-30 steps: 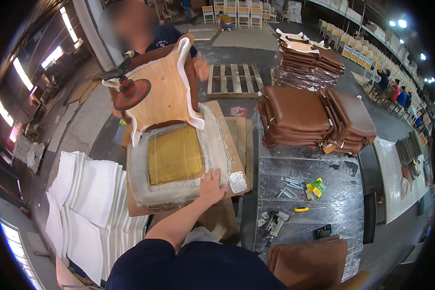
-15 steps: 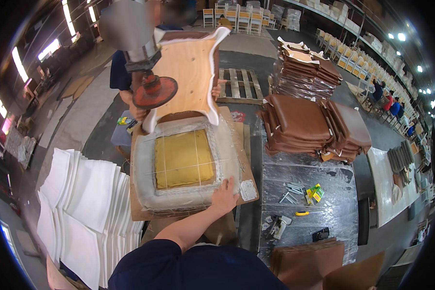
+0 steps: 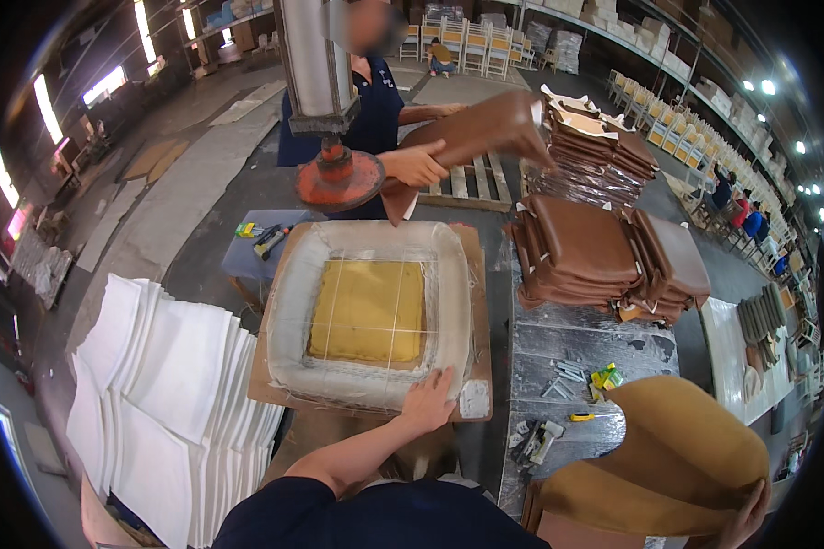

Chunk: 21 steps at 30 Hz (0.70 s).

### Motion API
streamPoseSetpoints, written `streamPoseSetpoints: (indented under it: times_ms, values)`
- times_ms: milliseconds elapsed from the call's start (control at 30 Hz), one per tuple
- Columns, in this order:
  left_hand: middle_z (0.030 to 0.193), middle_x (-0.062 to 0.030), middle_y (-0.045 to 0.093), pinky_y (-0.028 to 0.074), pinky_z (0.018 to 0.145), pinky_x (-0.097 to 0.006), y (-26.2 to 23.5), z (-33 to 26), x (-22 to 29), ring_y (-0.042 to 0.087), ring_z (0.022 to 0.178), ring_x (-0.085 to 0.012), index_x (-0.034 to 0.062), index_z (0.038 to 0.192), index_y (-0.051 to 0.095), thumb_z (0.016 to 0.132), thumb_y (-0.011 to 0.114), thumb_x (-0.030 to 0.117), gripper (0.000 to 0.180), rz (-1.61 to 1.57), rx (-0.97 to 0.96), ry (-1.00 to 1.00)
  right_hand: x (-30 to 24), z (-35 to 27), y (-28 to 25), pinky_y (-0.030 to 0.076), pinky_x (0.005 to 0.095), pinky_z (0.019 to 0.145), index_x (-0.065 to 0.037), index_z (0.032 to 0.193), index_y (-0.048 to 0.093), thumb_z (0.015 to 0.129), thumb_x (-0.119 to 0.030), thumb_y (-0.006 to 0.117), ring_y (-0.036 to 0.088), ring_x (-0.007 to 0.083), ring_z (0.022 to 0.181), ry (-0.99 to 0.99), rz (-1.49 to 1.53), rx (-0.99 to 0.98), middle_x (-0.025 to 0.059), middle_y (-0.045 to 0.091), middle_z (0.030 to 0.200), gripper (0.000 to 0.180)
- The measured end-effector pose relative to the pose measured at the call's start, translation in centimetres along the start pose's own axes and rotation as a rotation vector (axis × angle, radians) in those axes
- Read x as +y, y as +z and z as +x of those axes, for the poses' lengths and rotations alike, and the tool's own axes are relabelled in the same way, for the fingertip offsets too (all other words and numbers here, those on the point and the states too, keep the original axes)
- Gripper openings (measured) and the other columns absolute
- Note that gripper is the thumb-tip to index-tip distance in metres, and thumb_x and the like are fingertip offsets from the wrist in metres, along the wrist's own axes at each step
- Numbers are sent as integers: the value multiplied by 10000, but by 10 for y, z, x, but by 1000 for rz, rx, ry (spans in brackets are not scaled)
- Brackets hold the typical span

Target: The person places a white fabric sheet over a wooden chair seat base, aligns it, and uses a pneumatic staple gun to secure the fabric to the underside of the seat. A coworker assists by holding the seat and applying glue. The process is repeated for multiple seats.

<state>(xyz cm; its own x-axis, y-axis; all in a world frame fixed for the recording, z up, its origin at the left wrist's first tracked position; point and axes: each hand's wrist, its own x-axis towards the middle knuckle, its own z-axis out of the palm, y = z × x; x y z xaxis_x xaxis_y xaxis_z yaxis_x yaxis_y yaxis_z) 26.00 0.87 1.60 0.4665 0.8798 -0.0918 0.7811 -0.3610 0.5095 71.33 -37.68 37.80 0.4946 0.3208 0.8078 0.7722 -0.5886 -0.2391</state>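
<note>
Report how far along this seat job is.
Done: yellow foam sits in the white-lined mould, press disc raised. In hand: left hand rests on the mould's near edge; right hand grips a tan seat shell. Left: brown covers stay stacked; a co-worker holds one.

Centre: open yellow foam pad (image 3: 368, 311) inside white-wrapped mould (image 3: 288, 302) | upper centre: red press disc (image 3: 341, 179) overhangs | right: stacked brown covers (image 3: 581, 247) block bench | lower right: scattered tools (image 3: 572, 403), tan seat (image 3: 668, 467) | left: white sheets (image 3: 169, 384).
</note>
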Motion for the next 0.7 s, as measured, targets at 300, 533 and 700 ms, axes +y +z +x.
streamPoseSetpoints:
  times_ms: [300,533,700]
  values:
    - [1582,-192,602,386,1240,-630,-21,-35,-13,602,1435,-398,131,1681,435,979,748,445,831,-16,-21,-96,-91,27,96,560,337,801,46,1122,772,1050,-33,625,742,198,858,-144,557,-522,147,781,938,182]
    - [1563,-209,615,317,1281,-660,-26,-59,-15,582,1454,-412,105,1667,455,969,748,378,804,27,-23,-189,-152,52,140,592,359,739,12,1059,802,956,7,710,783,300,766,-456,717,-703,164,796,886,139]
    - [1578,-228,597,270,1310,-660,-32,-80,-32,508,1506,-449,102,1637,503,944,781,383,798,42,36,-253,-178,59,164,598,377,690,-61,1102,828,954,-24,758,772,313,750,-675,820,-854,126,797,887,168]
